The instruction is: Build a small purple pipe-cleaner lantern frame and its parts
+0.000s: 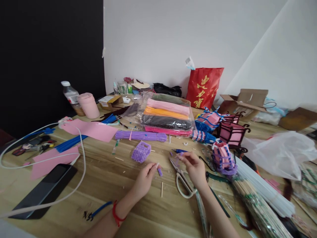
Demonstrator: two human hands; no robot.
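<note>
My left hand [146, 178] rests on the wooden table [109, 178] with its fingers pinched on a short purple pipe-cleaner piece [159, 171]. My right hand [194, 167] hovers just right of it, fingers curled in a pinch on a small purple bit I can barely make out. White-handled scissors [182, 178] lie between and below the hands. A small purple woven basket [141, 151] sits just beyond my left hand, in front of a bundle of purple pipe cleaners [141, 135]. A short wooden stick [161, 189] lies near my left wrist.
A clear bag of coloured pipe cleaners [167, 115], pink and blue lantern models [223, 129], a red bag [204, 86] and cardboard boxes [241, 102] stand behind. Left: pink paper [91, 129], a phone [43, 190], white cable [81, 158], pink cup [88, 105]. Right: stick bundles [260, 195], plastic bag [279, 152].
</note>
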